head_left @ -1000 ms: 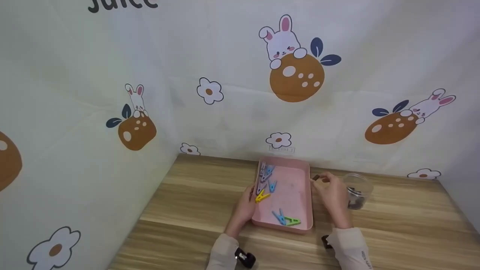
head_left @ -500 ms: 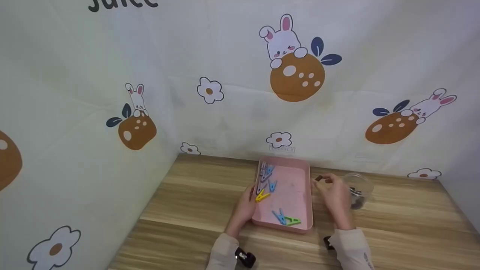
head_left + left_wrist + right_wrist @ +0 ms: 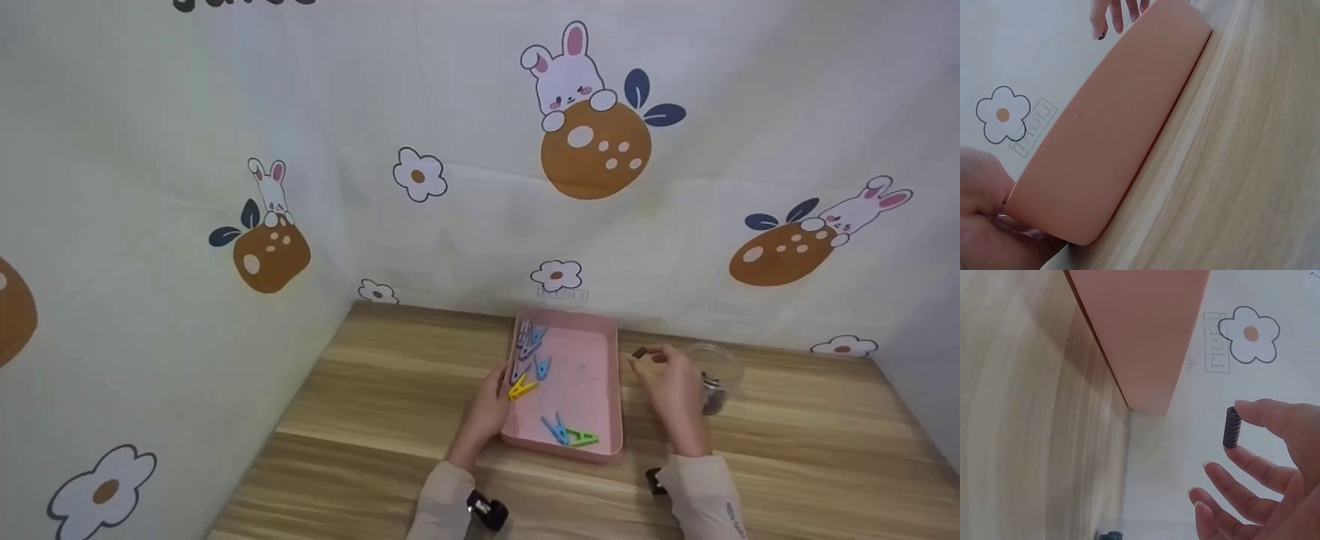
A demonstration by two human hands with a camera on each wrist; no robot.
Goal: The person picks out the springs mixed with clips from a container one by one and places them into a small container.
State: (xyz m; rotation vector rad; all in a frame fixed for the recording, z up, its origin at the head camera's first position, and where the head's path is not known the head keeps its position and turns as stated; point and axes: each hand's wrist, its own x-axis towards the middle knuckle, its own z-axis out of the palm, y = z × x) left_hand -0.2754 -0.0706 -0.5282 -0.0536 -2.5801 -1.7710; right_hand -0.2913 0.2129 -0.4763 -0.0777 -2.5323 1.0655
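Note:
My right hand (image 3: 673,382) pinches a short black coil spring (image 3: 1231,428) between thumb and index finger, its other fingers spread. The spring is held in the air just right of the pink tray (image 3: 577,397), apart from its rim. On the tray's opposite side my left hand (image 3: 487,405) grips the left wall; the left wrist view shows it at the near corner. A clear plastic jar (image 3: 724,360) stands behind my right hand, partly hidden by it. Dark pieces (image 3: 710,397) lie inside the jar, too small to make out in the head view.
Several clothespins lie in the tray: purple ones (image 3: 519,370) and blue ones (image 3: 542,367) along the left wall, a yellow one (image 3: 522,387) below them, a blue and a green one (image 3: 581,437) near the front. A patterned curtain (image 3: 465,225) borders the wooden table (image 3: 375,375).
My right hand has drawn slightly right, so the spring is a little farther from the tray's rim. My left hand keeps its grip on the tray. The head view has tilted slightly.

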